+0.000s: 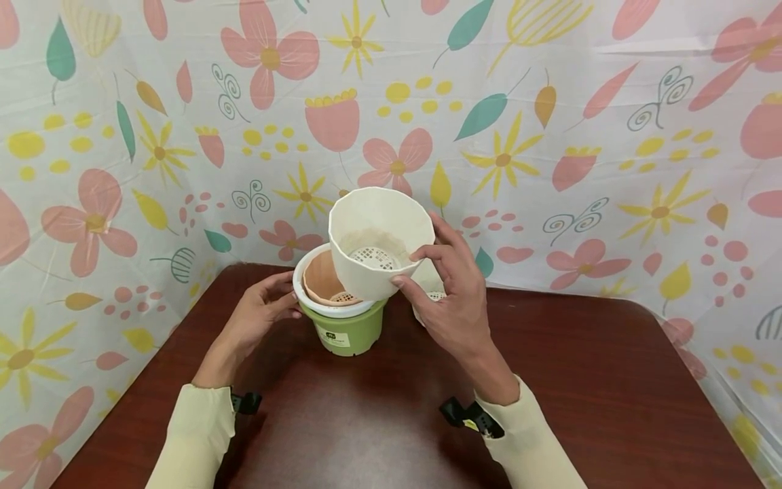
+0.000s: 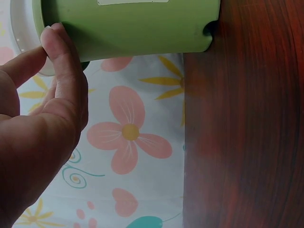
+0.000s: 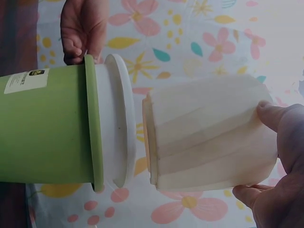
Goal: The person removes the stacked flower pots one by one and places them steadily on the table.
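From the head camera, I see the right hand pinching the cream pot by its rim between thumb and fingers, its mouth tipped toward me so its perforated floor shows. The pot hangs to that hand's left, above the stack. The left hand touches the near side of the stack just to its right: a green pot with a label, a white pot set inside it, and a brown pot inside that. Behind the right hand's fingers I make out a second pale pot, mostly hidden. Both hands are over a dark red-brown table, with a floral cloth beyond them. On the left wrist feed, I have the left hand's fingertips against the green pot's rim, the fingers bent; I cannot tell whether they grip it or merely rest there. On the right wrist feed, the right hand has its thumb on one side of the cream pot and fingers on the other; the pot's base faces the stack's white rim, a gap showing between them, and the left hand is at the stack's far side.
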A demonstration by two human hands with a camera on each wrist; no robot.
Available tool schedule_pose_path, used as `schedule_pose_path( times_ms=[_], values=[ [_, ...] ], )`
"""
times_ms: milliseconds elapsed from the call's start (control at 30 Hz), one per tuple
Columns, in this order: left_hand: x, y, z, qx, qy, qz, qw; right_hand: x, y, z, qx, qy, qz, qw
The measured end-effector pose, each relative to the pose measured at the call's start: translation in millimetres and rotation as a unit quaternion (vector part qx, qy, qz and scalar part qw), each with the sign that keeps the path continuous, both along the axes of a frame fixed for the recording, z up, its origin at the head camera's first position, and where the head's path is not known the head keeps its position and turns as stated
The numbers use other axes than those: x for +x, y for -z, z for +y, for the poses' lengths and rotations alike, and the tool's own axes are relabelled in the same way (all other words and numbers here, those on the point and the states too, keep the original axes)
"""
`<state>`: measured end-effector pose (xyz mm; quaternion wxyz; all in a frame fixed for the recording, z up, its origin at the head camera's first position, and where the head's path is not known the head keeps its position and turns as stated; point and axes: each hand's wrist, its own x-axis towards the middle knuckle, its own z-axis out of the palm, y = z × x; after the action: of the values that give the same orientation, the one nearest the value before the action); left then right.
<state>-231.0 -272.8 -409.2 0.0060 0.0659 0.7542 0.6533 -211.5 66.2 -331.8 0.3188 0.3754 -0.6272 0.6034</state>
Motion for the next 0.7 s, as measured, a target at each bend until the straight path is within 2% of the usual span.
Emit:
schedule_pose_path(
  times_ms=[400,700],
  values=[
    [-1.0,0.0,0.9,-0.011,0.000,0.010,0.9999,3.8,1.9,6.9,0.010,0.012,-0.002,1.000],
    [-0.2,-0.4,0.3,-0.012,-0.003,0.000,0.9999,8.9,3.2,18.9,0.013,0.025,-0.001,1.000]
  ],
)
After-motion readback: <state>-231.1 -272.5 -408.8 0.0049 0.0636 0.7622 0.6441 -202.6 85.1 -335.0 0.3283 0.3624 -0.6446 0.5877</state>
